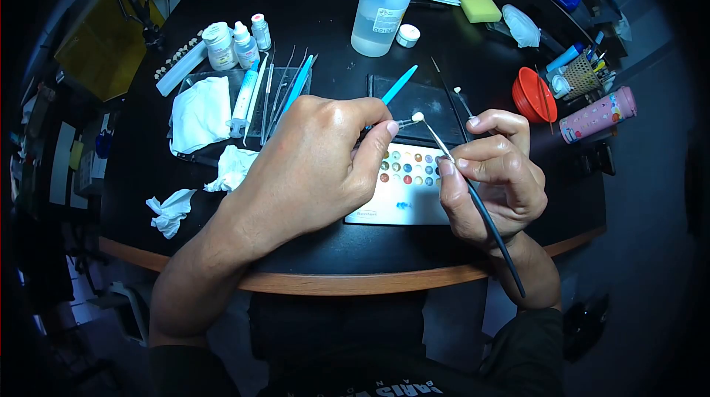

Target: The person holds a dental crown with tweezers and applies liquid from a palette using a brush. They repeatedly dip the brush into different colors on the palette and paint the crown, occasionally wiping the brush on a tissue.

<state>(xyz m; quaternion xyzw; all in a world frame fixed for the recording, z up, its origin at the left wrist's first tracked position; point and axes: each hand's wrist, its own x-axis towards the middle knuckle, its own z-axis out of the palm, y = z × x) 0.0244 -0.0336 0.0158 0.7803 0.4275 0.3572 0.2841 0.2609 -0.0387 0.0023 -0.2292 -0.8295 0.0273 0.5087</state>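
My left hand [318,153] pinches a thin metal holder [404,124] with a small whitish tooth crown [418,116] at its end. My right hand [503,175] grips a fine brush [484,213] with a dark handle, its tip right at the crown. A second tooth-shaped piece [458,91] on a thin stem ends at a fingertip of my right hand. Beneath both hands lies a white palette [362,208] with rows of coloured wells, partly covered by my fingers. Behind it is a dark slab [436,97], with a blue-handled tool [399,85] across it.
A large clear bottle [381,16] stands at the back beside a small jar [407,35]. Left are small bottles [218,45], a white cloth [201,116], a syringe [244,101] and crumpled tissue [171,212]. Right are a red bowl [534,95] and a pink bottle [599,116].
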